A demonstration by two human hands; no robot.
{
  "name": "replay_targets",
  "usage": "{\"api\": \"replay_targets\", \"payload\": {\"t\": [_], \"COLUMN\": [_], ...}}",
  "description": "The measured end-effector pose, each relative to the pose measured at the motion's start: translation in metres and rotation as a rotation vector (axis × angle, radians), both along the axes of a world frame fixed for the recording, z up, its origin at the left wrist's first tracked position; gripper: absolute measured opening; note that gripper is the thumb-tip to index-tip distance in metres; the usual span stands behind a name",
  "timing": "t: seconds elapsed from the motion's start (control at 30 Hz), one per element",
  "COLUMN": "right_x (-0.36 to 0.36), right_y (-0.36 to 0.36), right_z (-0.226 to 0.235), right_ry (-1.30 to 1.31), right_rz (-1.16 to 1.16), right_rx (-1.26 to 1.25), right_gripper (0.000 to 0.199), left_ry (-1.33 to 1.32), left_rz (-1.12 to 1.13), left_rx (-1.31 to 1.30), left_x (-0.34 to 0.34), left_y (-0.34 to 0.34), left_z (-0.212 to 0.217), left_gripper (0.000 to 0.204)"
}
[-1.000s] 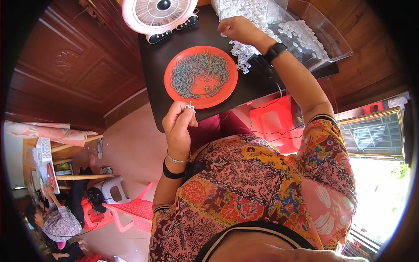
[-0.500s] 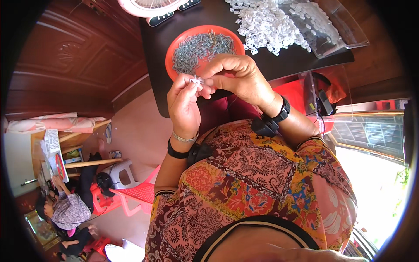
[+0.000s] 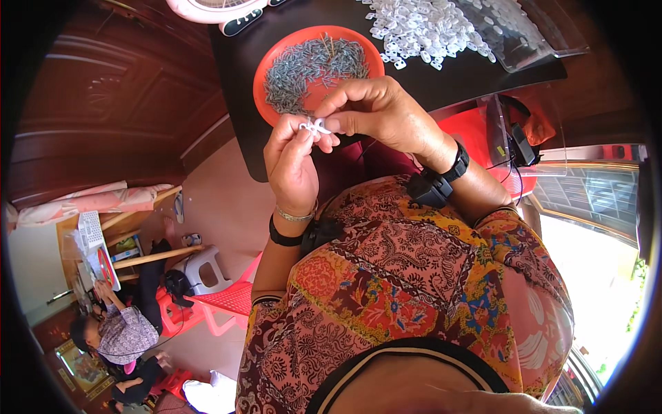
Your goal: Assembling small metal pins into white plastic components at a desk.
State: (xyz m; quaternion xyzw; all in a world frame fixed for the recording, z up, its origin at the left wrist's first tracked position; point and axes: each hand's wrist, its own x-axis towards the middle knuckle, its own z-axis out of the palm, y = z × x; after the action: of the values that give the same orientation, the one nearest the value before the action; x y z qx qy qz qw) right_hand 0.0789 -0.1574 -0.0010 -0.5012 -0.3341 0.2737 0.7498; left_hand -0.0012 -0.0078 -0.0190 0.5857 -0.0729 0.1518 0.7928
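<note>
Landmark: round orange plastic plate (image 3: 265, 65) on the dark tabletop (image 3: 455, 76), heaped with small grey metal pins (image 3: 310, 63)

Left hand (image 3: 293, 162) raised just below the plate's near rim, fingers drawn together, thumb and fingertips pinched on a small white plastic clip (image 3: 314, 126)

Right hand (image 3: 383, 114) meets it from the right of the plate's near edge, thumb and forefinger closed on the same clip; the two hands touch at the fingertips

Clip held in the air between both hands, just in front of the plate, off the table

Right of the plate, farther back: loose pile of small white plastic pieces (image 3: 427, 27) spread on the tabletop, partly on a clear plastic bag (image 3: 538, 34)

Left of the plate, at the far table edge: pink-rimmed round fan (image 3: 221, 10), only partly in view

Well below-left of the plate: another person (image 3: 121, 338) seated low by red plastic stools (image 3: 207, 303)
</note>
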Motion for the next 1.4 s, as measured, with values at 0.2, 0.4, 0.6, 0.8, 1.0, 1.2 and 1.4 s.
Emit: {"api": "replay_targets", "payload": {"t": [0.2, 0.4, 0.6, 0.8, 1.0, 1.2, 1.4], "right_x": [0.003, -0.001, -0.003, -0.004, -0.003, -0.002, -0.004], "right_y": [0.001, 0.005, 0.004, 0.003, 0.000, -0.001, -0.002], "right_z": [0.000, -0.001, -0.001, -0.001, -0.002, -0.003, -0.005], "right_ry": [0.019, 0.045, -0.001, -0.291, -0.725, -0.687, -0.550], "right_rz": [-0.031, -0.006, -0.011, -0.169, -0.349, -0.330, -0.305], "right_rx": [-0.086, -0.018, -0.002, -0.046, -0.126, -0.121, -0.202], "right_gripper": [0.011, 0.014, 0.014, 0.015, 0.011, 0.011, 0.008], "left_ry": [0.026, 0.041, 0.041, 0.055, 0.078, 0.086, 0.086], "left_rz": [0.001, 0.049, 0.075, 0.070, -0.023, -0.050, -0.026], "left_rx": [0.029, 0.006, -0.066, -0.088, -0.113, -0.150, -0.110], "left_x": [0.000, -0.001, -0.001, 0.001, 0.001, 0.001, 0.001], "left_y": [0.001, 0.002, 0.000, 0.001, -0.001, -0.001, -0.001], "left_z": [0.002, 0.001, 0.001, 0.000, -0.001, -0.002, -0.003], "left_gripper": [0.016, 0.017, 0.017, 0.016, 0.015, 0.015, 0.015]}}
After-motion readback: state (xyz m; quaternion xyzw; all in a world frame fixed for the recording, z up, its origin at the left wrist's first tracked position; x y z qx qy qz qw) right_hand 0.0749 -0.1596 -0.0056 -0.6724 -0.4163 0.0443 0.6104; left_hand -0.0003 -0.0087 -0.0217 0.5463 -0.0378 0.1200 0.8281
